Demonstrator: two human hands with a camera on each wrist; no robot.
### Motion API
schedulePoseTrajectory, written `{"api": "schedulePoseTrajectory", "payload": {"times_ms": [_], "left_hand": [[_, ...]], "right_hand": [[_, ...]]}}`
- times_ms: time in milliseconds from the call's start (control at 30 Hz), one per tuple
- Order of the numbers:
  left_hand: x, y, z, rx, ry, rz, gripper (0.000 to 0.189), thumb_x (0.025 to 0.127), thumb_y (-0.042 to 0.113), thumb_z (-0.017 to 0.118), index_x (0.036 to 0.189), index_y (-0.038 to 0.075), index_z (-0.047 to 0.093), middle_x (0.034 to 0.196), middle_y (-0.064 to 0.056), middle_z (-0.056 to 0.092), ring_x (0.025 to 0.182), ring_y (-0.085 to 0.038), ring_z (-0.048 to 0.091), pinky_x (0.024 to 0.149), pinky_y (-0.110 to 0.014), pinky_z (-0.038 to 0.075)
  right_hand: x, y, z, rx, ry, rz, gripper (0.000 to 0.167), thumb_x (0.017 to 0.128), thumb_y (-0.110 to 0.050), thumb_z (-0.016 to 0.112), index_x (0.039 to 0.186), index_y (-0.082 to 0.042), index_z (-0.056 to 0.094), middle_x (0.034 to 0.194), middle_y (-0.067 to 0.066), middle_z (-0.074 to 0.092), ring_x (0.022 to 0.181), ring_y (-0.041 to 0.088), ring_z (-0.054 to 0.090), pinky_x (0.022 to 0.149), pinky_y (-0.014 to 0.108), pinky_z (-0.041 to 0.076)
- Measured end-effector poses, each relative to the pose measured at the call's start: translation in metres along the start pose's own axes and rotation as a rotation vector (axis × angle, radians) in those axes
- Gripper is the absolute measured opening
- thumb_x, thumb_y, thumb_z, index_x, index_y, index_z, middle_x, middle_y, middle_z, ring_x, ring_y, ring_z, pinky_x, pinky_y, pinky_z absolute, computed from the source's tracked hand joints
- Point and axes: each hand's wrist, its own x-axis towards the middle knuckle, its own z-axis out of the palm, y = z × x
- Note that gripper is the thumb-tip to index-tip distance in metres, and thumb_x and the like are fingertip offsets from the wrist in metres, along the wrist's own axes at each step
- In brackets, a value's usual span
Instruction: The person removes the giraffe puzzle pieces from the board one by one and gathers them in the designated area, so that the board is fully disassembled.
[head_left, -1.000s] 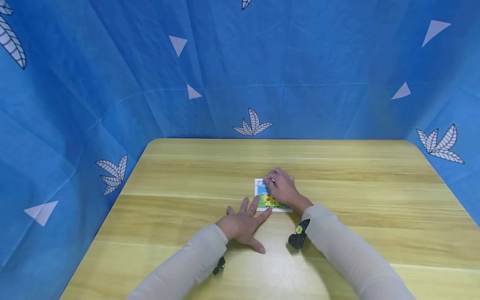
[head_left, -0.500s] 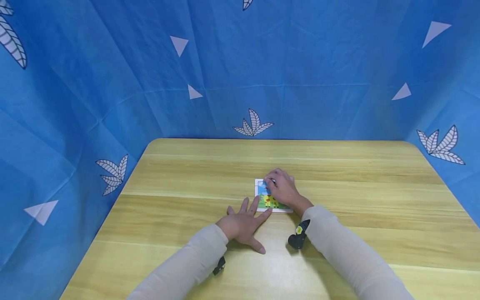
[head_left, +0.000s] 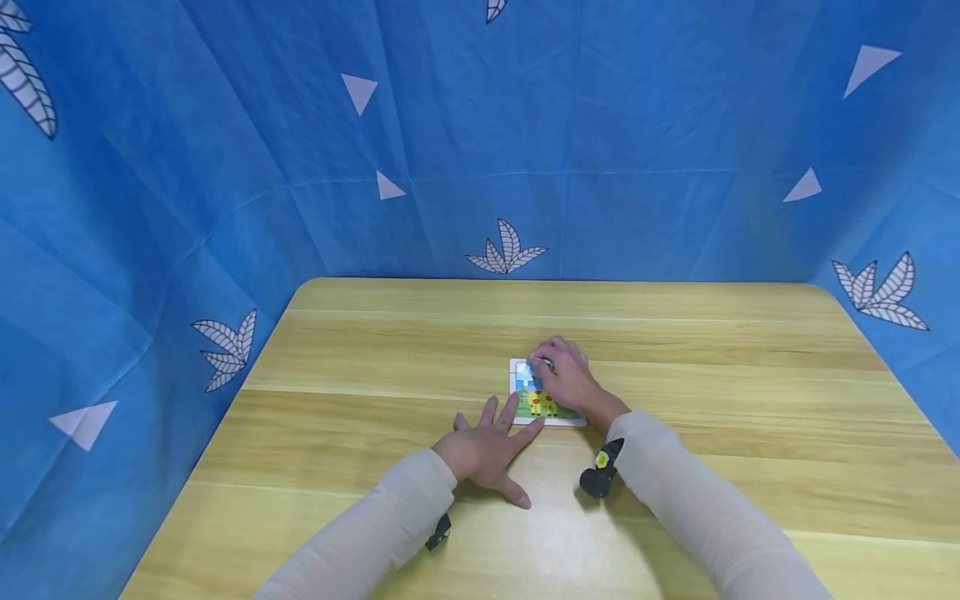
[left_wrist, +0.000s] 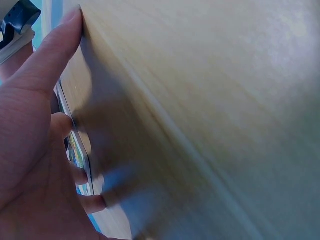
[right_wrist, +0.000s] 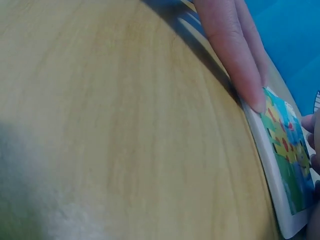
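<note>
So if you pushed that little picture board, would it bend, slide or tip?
The picture board looks fairly stiff, since its white edge runs straight. It would probably slide rather than tip, as it lies flat on the table. It looks thin, so it's likely light.

The cloth (head_left: pixel 637 125) is blue, printed with pale triangles (head_left: pixel 360 93) and white leaves (head_left: pixel 508 247) outlined and veined in black. The table (head_left: pixel 750 392) is yellow-tan with darker streaks of grain (greyer in the left wrist view). The board (head_left: pixel 558 422) has a white border round blue above, green below and a yellow animal (head_left: pixel 536 404) with red spots. The sleeves (head_left: pixel 697 487) are plain off-white; the black device (head_left: pixel 597 482) bears a yellow patch (head_left: pixel 602 459).
</note>
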Motion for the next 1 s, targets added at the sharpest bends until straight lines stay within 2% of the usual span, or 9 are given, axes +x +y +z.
{"api": "schedulePoseTrajectory", "payload": {"times_ms": [267, 467, 700, 1000], "left_hand": [[0.000, 0.000, 0.001, -0.005, 0.001, 0.004, 0.108, 0.067, 0.078, 0.058, 0.150, 0.043, -0.001, 0.159, -0.008, -0.011, 0.145, -0.036, 0.002, 0.100, -0.069, 0.024], [-0.001, 0.000, 0.000, -0.015, 0.006, 0.006, 0.107, 0.067, 0.077, 0.059, 0.150, 0.042, 0.000, 0.159, -0.007, -0.010, 0.145, -0.036, 0.002, 0.100, -0.069, 0.024], [-0.001, 0.000, 0.000, -0.003, 0.006, 0.007, 0.107, 0.067, 0.077, 0.059, 0.150, 0.042, 0.000, 0.159, -0.007, -0.009, 0.145, -0.035, 0.002, 0.100, -0.069, 0.024], [-0.003, 0.001, -0.001, -0.003, 0.006, 0.004, 0.107, 0.068, 0.077, 0.059, 0.150, 0.042, 0.000, 0.159, -0.007, -0.009, 0.145, -0.035, 0.003, 0.101, -0.068, 0.024]], "right_hand": [[0.002, -0.004, -0.005, -0.022, -0.048, -0.005, 0.024, 0.098, -0.020, 0.047, 0.102, -0.009, 0.067, 0.115, 0.010, 0.059, 0.112, 0.031, 0.046, 0.091, 0.050, 0.032], [0.006, -0.006, -0.005, -0.024, -0.084, -0.003, 0.026, 0.097, -0.020, 0.047, 0.103, -0.005, 0.067, 0.113, 0.012, 0.058, 0.110, 0.031, 0.049, 0.097, 0.049, 0.038], [0.008, -0.008, -0.005, -0.028, -0.116, 0.035, 0.026, 0.096, -0.021, 0.048, 0.107, -0.004, 0.064, 0.112, 0.012, 0.058, 0.105, 0.026, 0.055, 0.095, 0.044, 0.044], [0.006, -0.011, -0.006, -0.010, -0.102, 0.071, 0.026, 0.097, -0.021, 0.047, 0.106, -0.005, 0.065, 0.110, 0.011, 0.060, 0.099, 0.025, 0.057, 0.090, 0.043, 0.047]]}}
